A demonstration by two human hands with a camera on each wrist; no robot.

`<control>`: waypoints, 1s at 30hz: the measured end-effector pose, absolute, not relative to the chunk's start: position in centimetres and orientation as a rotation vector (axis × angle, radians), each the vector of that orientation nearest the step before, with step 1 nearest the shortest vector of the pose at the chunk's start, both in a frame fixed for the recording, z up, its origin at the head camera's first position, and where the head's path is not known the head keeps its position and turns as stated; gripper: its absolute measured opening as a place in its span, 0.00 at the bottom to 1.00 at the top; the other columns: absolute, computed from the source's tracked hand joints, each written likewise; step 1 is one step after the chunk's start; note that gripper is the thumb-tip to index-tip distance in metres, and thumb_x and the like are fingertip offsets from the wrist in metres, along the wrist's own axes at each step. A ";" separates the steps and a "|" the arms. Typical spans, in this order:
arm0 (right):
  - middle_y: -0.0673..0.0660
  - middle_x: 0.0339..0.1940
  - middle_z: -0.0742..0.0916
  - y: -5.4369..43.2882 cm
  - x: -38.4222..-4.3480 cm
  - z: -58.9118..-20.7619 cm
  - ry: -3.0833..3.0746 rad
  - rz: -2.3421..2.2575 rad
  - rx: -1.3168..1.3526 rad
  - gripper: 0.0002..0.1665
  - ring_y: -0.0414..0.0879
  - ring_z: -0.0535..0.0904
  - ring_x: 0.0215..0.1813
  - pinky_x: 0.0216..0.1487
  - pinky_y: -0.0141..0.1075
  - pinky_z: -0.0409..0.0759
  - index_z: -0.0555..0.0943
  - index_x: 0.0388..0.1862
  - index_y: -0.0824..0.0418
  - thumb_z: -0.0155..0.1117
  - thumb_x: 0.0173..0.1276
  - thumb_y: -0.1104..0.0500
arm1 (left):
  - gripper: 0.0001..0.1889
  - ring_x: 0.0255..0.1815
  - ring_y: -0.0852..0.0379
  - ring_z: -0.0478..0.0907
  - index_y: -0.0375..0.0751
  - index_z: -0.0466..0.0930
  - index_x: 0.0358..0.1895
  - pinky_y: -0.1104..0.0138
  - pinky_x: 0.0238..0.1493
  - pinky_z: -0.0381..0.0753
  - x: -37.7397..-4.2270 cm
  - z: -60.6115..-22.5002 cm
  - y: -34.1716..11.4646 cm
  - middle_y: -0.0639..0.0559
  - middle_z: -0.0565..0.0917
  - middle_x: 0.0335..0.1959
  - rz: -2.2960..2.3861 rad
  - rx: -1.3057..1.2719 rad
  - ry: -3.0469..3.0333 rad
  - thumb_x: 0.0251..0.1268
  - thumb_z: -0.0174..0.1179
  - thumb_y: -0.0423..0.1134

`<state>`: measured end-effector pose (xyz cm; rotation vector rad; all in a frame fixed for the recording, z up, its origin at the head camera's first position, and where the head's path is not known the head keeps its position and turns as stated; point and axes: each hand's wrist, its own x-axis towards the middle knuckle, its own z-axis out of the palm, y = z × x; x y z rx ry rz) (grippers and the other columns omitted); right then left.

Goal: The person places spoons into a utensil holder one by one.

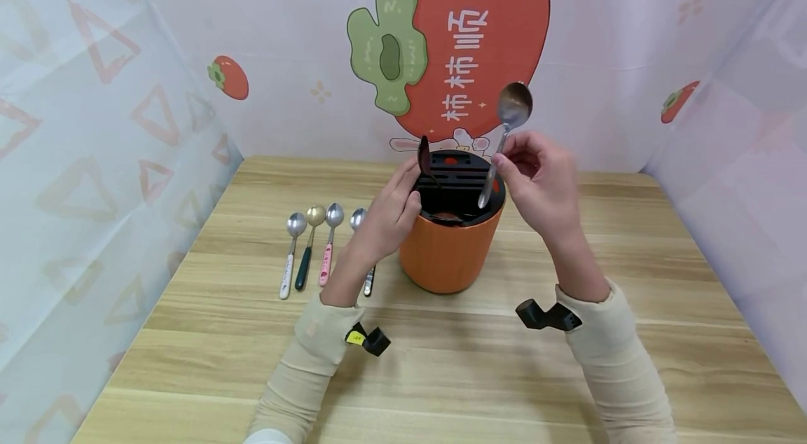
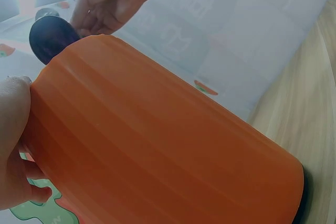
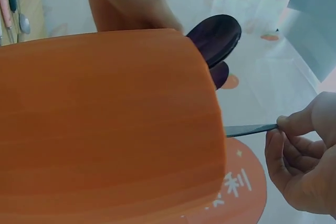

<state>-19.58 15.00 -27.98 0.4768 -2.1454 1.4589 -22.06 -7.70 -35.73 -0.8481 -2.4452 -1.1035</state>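
A metal spoon point(image 1: 515, 106) is pinched by its handle between the thumb and fingers of my right hand point(image 1: 543, 181), bowl up. In the head view its lower end overlaps the dark opening of an orange utensil holder point(image 1: 444, 258) with a black slotted top point(image 1: 460, 181). My left hand point(image 1: 391, 213) lies against the holder's left side, fingers extended near the rim. In the right wrist view, two dark spoon bowls, one a large dark spoon point(image 3: 216, 39), stick out past the holder's rim; the holder hides their handles.
Several spoons lie on the wooden table point(image 1: 441, 374) left of the holder: one with a white handle point(image 1: 286, 276), one dark green point(image 1: 304, 269), one pink point(image 1: 326, 264), and another spoon point(image 1: 358, 218) partly behind my left arm. A printed cloth backdrop point(image 1: 284, 122) stands behind.
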 end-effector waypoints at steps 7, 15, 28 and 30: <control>0.59 0.31 0.82 14.9 -19.9 -29.5 -2.232 1.399 0.548 0.05 0.34 0.78 0.32 0.39 0.18 0.80 0.78 0.35 0.73 0.67 0.63 0.72 | 0.30 0.69 0.49 0.68 0.41 0.62 0.75 0.53 0.71 0.72 -22.0 -35.7 -7.6 0.47 0.64 0.75 -1.103 -0.854 -2.446 0.72 0.35 0.41; 0.62 0.33 0.85 15.1 -20.0 -30.7 -2.308 1.307 0.630 0.06 0.34 0.78 0.32 0.36 0.18 0.78 0.80 0.36 0.70 0.68 0.61 0.72 | 0.29 0.69 0.49 0.69 0.42 0.62 0.75 0.52 0.71 0.71 -21.9 -35.6 -7.6 0.47 0.63 0.75 -1.100 -0.842 -2.458 0.72 0.34 0.42; 0.59 0.32 0.86 14.9 -19.9 -31.3 -2.347 1.229 0.649 0.06 0.35 0.79 0.30 0.35 0.18 0.78 0.80 0.36 0.67 0.69 0.61 0.71 | 0.29 0.68 0.49 0.69 0.42 0.62 0.75 0.53 0.70 0.72 -22.0 -35.7 -7.7 0.48 0.64 0.75 -1.100 -0.849 -2.448 0.72 0.35 0.41; 0.59 0.31 0.86 14.9 -19.9 -31.3 -2.348 1.232 0.646 0.06 0.34 0.80 0.30 0.34 0.18 0.78 0.80 0.35 0.67 0.69 0.61 0.71 | 0.29 0.68 0.49 0.69 0.42 0.62 0.75 0.53 0.70 0.72 -22.0 -35.7 -7.7 0.48 0.64 0.75 -1.102 -0.850 -2.446 0.72 0.35 0.41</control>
